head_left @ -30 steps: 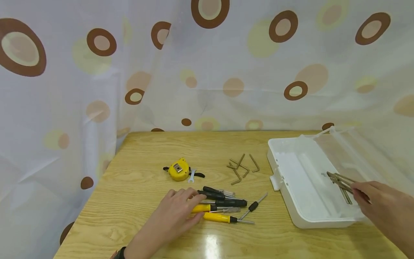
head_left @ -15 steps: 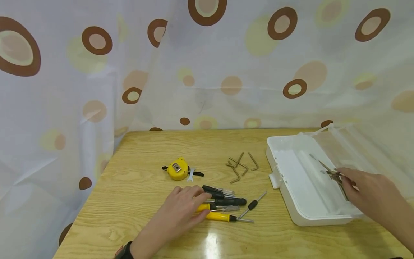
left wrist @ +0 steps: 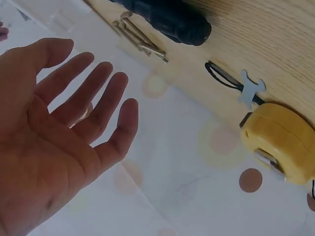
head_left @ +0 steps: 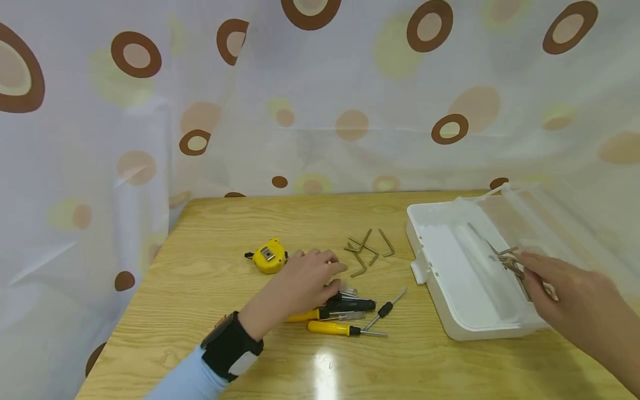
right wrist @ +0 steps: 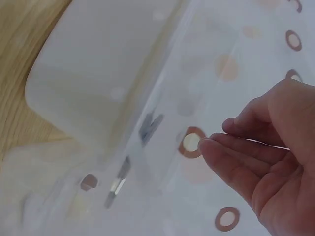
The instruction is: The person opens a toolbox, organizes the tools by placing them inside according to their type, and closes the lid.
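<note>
My left hand [head_left: 310,280] hovers above the screwdrivers, holding nothing; its fingers are spread and relaxed in the left wrist view. Beneath it lie a yellow-handled screwdriver [head_left: 328,328] and a black-handled one [head_left: 356,305]. Just beyond its fingertips are several bronze hex keys [head_left: 365,240] on the table. My right hand [head_left: 565,289] is over the white toolbox [head_left: 435,291], with hex keys [head_left: 511,265] in the box right at its fingertips. In the right wrist view, its fingers [right wrist: 231,167] are loosely bent with nothing between them, and blurred metal pieces [right wrist: 150,129] show away from the hand.
A yellow tape measure [head_left: 270,256] lies left of my left hand, with a small open-end wrench [left wrist: 252,88] beside it, hidden in the head view. A double-ended bit with a black sleeve [head_left: 385,310] lies before the box. The clear lid [head_left: 545,216] stands open.
My left hand has risen off the screwdrivers and moved up and right towards the hex keys on the table. My right hand has let the hex keys go into the box.
</note>
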A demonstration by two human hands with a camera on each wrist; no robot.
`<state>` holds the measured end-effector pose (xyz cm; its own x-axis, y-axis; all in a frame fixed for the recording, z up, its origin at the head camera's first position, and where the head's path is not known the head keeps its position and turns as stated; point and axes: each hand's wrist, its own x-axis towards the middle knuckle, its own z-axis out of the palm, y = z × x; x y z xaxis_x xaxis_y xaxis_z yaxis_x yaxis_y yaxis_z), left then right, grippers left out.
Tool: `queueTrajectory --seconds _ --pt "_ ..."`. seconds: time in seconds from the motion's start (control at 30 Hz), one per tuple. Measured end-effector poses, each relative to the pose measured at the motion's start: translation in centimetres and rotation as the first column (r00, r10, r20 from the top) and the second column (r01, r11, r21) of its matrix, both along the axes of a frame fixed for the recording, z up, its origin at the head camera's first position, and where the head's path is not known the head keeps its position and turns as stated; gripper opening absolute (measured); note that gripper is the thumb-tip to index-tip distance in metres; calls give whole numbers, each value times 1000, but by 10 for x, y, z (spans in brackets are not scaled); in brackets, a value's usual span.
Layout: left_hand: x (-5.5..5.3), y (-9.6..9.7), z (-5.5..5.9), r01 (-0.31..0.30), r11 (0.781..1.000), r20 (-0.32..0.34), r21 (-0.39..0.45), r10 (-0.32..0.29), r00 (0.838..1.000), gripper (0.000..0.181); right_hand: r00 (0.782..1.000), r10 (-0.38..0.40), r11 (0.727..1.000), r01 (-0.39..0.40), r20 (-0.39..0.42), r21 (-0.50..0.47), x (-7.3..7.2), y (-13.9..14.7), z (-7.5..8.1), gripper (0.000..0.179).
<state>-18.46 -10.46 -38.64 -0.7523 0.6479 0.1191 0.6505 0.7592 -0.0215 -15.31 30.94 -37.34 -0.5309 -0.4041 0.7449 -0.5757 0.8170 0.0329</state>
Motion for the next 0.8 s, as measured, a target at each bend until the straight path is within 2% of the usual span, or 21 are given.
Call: queueTrajectory --seconds 0.07,0.17,0.27,0.4,0.6,0.73,0.8 --pt "-10 9 -3 -2 999 58 -35 4 998 34 999 16 999 -17 -32 -28 10 -6 3 69" --pt "-22 21 -11 7 997 142 -75 4 990 38 999 36 997 -37 -31 -63 22 -15 6 68" --pt "-31 30 -22 15 996 184 -92 3 983 39 998 53 996 -56 -45 -66 31 -22 6 65" --pt "-34 30 -30 8 996 178 -94 9 984 35 997 61 997 -63 -53 -37 38 -29 7 64" --pt "-29 22 -32 32 999 131 2 -32 991 18 992 96 994 -99 -76 -39 37 -32 5 62" --pt "-30 19 -32 27 999 99 42 -31 995 24 989 123 991 -126 -78 -40 36 -32 4 58" --pt "-31 19 -32 19 998 115 57 -25 993 23 988 129 991 -132 -80 -36 36 -33 3 58"
